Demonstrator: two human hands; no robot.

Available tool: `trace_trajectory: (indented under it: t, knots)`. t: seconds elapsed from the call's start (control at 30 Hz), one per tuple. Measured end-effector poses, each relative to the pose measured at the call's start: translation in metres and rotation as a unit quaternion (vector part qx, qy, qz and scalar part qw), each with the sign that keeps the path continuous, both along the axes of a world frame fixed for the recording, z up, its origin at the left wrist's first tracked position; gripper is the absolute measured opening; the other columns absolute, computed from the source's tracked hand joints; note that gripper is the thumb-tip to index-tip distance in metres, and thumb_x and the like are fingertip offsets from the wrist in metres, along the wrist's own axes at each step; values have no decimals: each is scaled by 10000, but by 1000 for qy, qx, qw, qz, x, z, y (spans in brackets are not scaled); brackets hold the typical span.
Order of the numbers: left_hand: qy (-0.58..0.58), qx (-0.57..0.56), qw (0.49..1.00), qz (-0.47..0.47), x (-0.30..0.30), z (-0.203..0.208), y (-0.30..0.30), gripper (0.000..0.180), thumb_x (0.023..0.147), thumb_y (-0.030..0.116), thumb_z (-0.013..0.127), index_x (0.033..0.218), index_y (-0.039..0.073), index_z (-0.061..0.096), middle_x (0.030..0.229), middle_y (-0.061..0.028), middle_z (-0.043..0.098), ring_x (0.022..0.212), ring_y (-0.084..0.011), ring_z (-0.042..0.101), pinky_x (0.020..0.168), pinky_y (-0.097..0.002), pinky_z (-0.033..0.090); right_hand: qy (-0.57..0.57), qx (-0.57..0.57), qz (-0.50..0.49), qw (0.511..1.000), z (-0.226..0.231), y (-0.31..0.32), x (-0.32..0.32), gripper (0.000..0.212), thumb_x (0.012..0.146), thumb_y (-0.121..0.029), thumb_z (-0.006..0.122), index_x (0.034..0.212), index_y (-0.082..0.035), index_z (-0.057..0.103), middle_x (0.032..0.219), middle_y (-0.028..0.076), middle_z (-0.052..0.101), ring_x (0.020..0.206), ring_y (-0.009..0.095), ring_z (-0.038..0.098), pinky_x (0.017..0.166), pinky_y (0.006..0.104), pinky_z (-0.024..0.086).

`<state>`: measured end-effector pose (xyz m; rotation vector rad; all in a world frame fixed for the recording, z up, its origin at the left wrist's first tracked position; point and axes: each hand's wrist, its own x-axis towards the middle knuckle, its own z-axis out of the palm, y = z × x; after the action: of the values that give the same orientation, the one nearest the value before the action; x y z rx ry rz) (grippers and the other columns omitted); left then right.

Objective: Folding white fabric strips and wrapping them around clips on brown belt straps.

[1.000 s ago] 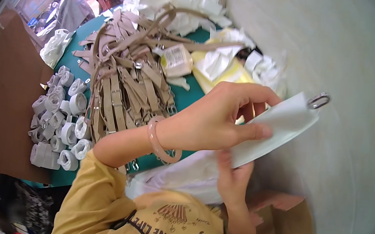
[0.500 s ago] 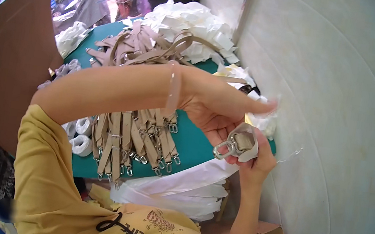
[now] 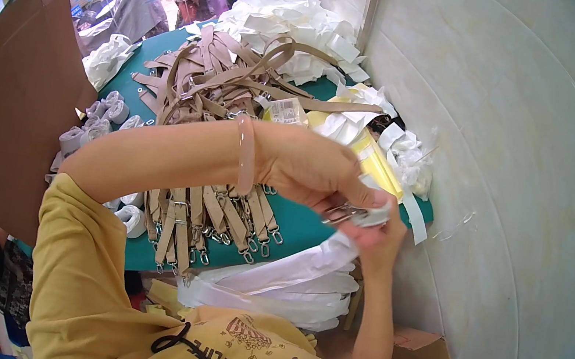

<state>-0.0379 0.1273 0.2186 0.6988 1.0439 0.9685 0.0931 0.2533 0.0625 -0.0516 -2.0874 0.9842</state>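
Note:
My left arm, with a pale pink bangle, reaches across to the right over the table. The fingers of my left hand are closed on a metal clasp and the white wrapping around it. From below, my right hand grips the same small bundle, and its fingers are partly hidden. The beige strap inside the wrapping hardly shows now. Under my left forearm lie several beige straps with metal snap hooks at their ends.
More beige straps are heaped on the green table, with white paper pieces behind. White rolls sit at left beside a brown cardboard sheet. Yellow packets lie near the pale wall. White sheeting hangs at the front edge.
My left hand has come down onto the bundle, its raised thumb now pressed on the white wrapping. The strap roll has turned and is mostly covered. The view has shifted slightly.

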Motion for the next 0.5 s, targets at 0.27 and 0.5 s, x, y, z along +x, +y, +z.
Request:
trace_trajectory:
  t: [0.27,0.5]
  knots:
    - [85,37,992,81,-3,-13,59,188,958,90,538,980,-94,570,1038,-190,657,918,-207,669,864,-266,553,-4,-397,96,913,-4,-31,6,420,980,-389,515,1056,25,520,885,119,650,742,162,637,685,302,516]
    - [-57,81,986,-131,-7,-22,44,540,979,423,483,1150,-84,558,1113,-179,642,1074,-235,629,957,-342,504,59,-365,-47,928,-5,5,12,361,815,30,563,1175,1,548,1023,81,650,929,179,620,855,280,480]
